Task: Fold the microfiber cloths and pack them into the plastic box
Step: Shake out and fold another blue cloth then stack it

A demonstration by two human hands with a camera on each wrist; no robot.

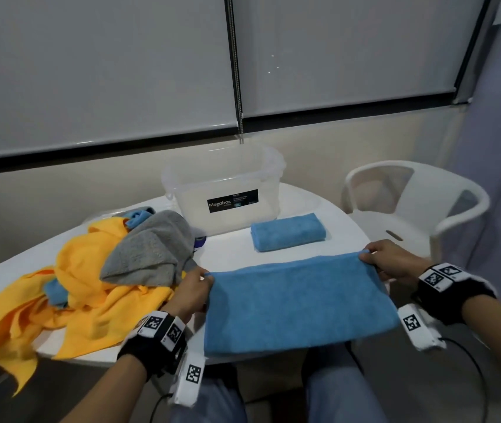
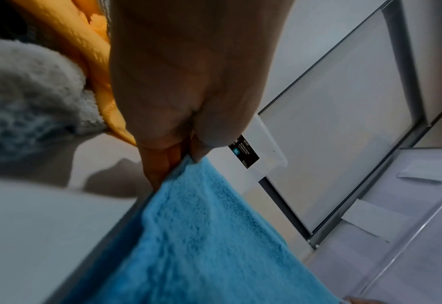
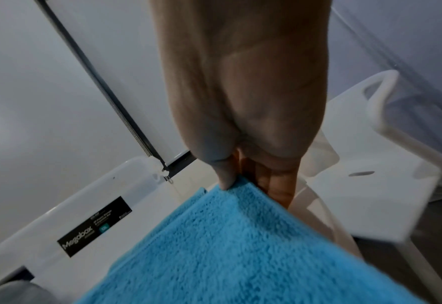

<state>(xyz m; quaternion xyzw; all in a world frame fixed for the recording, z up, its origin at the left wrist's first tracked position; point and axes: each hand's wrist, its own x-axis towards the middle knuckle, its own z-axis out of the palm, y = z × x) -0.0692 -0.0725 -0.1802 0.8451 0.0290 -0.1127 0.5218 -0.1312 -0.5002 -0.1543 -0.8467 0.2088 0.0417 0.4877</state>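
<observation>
Folding is in hand: the left hand (image 1: 192,290) and right hand (image 1: 391,261) each pinch a far corner of the blue cloth (image 1: 298,303), spread on the table (image 1: 230,248) in front of the plastic box (image 1: 224,190). Next, probably another fold.

**Blue, yellow and grey on white**

The cloth (image 1: 298,303) held up is plain sky blue, as is the folded cloth (image 1: 288,232) behind it. The pile holds yellow cloths (image 1: 90,288) and a grey cloth (image 1: 151,251). The box (image 1: 224,190) is cloudy clear with a black label (image 1: 232,200) lettered white. Table (image 1: 227,251) and chair (image 1: 410,203) are white; the wristbands (image 1: 163,326) are black with black-and-white square codes.
</observation>
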